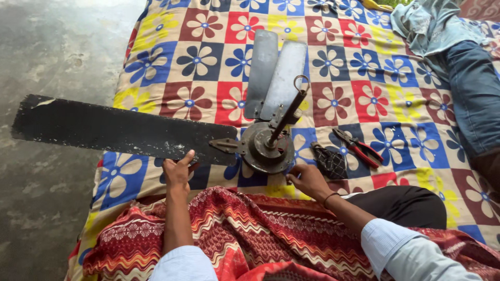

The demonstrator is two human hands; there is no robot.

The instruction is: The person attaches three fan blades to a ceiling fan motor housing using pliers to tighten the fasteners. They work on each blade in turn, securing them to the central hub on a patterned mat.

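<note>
Presently: left hand (pixel 177 171) pinches dark fan blade (pixel 120 130), steadying it; right hand (pixel 307 179) fingers closed at motor hub (pixel 265 148) rim, mattress's near edge; pliers (pixel 359 148) alongside.

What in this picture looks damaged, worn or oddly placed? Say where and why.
The dark fan blade held by the left hand has chipped paint at its far left tip and pale scuffs near the motor. Two grey blades lie overlapped rather than spread. The fan rests on a flowered bedcover, beside pliers.
</note>
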